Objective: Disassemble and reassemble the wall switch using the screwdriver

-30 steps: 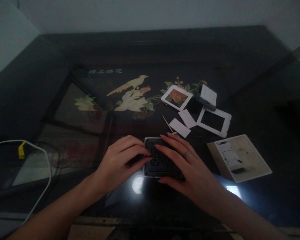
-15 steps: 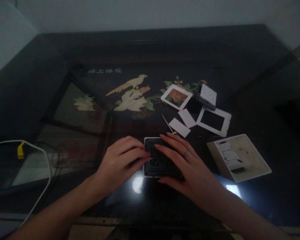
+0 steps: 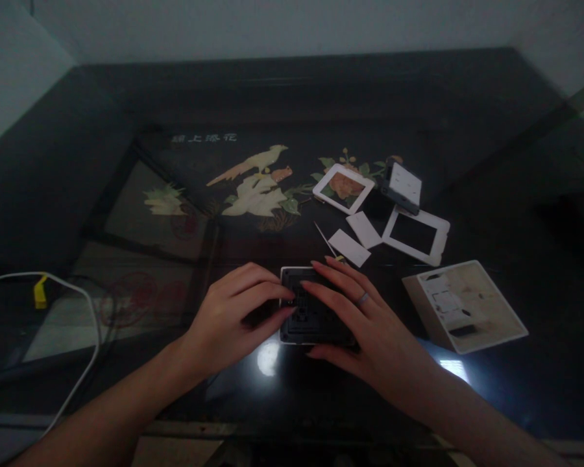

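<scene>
Gripping dark panel [image 3: 316, 326] beneath: right hand [image 3: 367, 321] | at its left end: left hand [image 3: 233, 311], hold unclear

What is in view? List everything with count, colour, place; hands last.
Glossy table with bird picture: 1, black, beneath everything
Plain walls: 2+, grey, behind
Rectangular panel: 1, dark grey, front centre
Rectangular open frames: 2, white, right of centre
Thin rectangular plates: 2, white, near frames
Blocky device: 1, grey and white, beside frames
Slim rod: 1, greyish, by plates
Rectangular box: 1, beige, right
Thin cable: 1, white, yellow tag, left
Left hand: 1, at panel's left
Right hand: 1, silvery ring, over panel's right
</scene>
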`<state>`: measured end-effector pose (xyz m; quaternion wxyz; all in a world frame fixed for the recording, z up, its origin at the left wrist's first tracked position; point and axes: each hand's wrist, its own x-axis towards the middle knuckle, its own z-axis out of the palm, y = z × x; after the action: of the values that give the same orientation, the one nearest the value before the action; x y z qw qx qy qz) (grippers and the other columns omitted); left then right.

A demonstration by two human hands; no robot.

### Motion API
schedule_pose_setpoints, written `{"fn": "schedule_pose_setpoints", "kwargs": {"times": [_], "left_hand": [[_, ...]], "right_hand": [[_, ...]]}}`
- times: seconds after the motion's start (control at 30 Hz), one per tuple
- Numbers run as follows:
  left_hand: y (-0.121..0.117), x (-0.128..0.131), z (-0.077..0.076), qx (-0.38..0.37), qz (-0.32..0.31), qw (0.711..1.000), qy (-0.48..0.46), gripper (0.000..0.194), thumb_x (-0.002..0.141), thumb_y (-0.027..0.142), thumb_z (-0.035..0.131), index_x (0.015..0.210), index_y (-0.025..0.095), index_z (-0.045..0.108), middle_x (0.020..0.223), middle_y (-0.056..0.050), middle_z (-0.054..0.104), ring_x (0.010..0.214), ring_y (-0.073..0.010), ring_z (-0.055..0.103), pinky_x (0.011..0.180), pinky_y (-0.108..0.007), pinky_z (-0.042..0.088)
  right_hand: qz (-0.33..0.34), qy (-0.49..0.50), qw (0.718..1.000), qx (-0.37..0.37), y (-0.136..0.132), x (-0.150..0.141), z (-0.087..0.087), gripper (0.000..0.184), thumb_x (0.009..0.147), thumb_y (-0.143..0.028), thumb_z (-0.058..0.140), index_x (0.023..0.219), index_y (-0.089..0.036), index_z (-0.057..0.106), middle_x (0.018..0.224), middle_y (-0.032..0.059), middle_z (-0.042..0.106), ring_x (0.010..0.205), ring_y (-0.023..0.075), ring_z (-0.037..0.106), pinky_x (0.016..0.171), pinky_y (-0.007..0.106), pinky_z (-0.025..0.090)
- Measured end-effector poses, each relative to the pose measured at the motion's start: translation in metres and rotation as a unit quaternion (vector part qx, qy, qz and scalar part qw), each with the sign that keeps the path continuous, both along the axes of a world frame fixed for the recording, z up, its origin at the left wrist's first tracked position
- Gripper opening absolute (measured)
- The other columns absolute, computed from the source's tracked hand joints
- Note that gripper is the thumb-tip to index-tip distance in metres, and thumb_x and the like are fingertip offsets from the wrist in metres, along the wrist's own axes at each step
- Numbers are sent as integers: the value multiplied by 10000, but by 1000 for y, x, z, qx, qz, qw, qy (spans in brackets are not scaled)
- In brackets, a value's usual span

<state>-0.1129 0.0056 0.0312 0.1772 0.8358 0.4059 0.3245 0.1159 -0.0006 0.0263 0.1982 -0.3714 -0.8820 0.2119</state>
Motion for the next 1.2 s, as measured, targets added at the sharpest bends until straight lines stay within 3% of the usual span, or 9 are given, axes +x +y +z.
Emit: {"fn": "schedule_pose_setpoints", "kwargs": {"times": [0.13, 0.23, 0.3, 0.5, 0.73, 1.0, 1.2], "left_hand": [[0, 1, 0, -22, 6, 1000, -11, 83, 882, 97, 641, 935, 156, 668, 870, -28, 673, 809, -130, 640, 736, -229, 518], [0, 0, -2, -35, 11, 999, -12, 107, 878, 79, 641, 950, 156, 660, 864, -19, 669, 809, -119, 636, 744, -215, 513], [0, 0, -2, -41, 12, 999, -11, 132, 877, 76, 635, 982, 154, 654, 875, -19, 661, 813, -116, 634, 746, -210, 516], [1, 3, -3, -41, 49, 998, -5, 202, 895, 98, 593, 1073, 177, 647, 1052, -52, 598, 994, -150, 605, 880, -262, 525], [1, 6, -5, -117, 35, 992, -28, 216, 910, 133, 561, 1105, 197, 630, 1201, -75, 617, 1135, -197, 596, 994, -363, 500], [3, 4, -3, -159, 23, 986, -47, 244, 889, 141, 583, 1116, 215, 633, 1207, -78, 640, 1138, -213, 608, 986, -409, 512], [4, 4, -4, -161, 21, 984, -68, 252, 911, 160, 575, 1154, 214, 618, 1185, -81, 649, 1102, -195, 622, 901, -339, 559]], "right_hand": [[-38, 17, 999, 34, 4, 11, 10, 554, 880, -405, 647, 1352, -181, 466, 1422, 153, 507, 1358, 302, 424, 1056, 487, 483], [-121, 14, 992, 42, 6, 22, 20, 276, 932, -229, 561, 1205, -197, 546, 1177, 115, 626, 1100, 242, 608, 916, 407, 560], [-154, -9, 988, 30, 6, 27, 22, 211, 894, -136, 574, 1096, -194, 559, 1019, 83, 648, 927, 222, 654, 797, 373, 582], [-165, -117, 979, 18, 4, 26, 13, 351, 710, -85, 736, 947, -202, 504, 897, 63, 649, 797, 275, 669, 600, 386, 563], [-187, -168, 967, 48, 6, 19, 2, 285, 736, -87, 675, 924, -199, 491, 853, 74, 675, 750, 282, 675, 581, 384, 539], [-200, -133, 970, 25, 9, 19, 6, 178, 823, -120, 547, 975, -203, 508, 819, 49, 704, 650, 238, 691, 502, 319, 480], [-231, -17, 970, 68, 8, 25, 19, 184, 892, -199, 524, 1073, -225, 545, 943, 53, 715, 747, 217, 709, 614, 326, 545]]}}
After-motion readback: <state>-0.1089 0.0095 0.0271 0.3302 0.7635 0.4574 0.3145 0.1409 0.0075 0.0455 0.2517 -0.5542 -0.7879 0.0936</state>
